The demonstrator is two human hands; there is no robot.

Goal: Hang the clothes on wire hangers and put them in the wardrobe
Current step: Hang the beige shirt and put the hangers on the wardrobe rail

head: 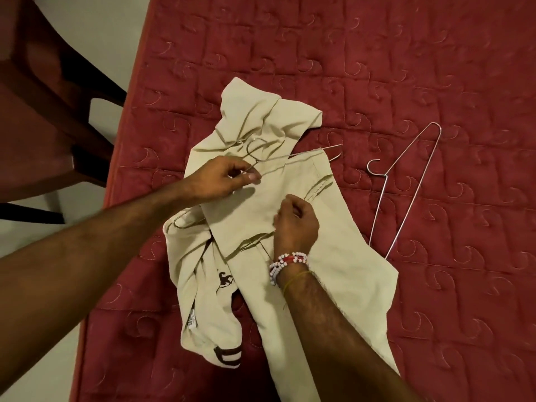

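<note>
One hanger (316,150) in beige garment (290,181)

Your one head-worn camera looks steeply down, close over the bed (406,68), whose left edge runs up the frame.

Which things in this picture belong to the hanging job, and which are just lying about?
Job: beige garment; wire hanger threaded in it, pinched by the left hand; right hand gripping the garment; spare wire hanger on the bed.
Lying about: dark brown chair; beaded bracelets on the right wrist.
</note>
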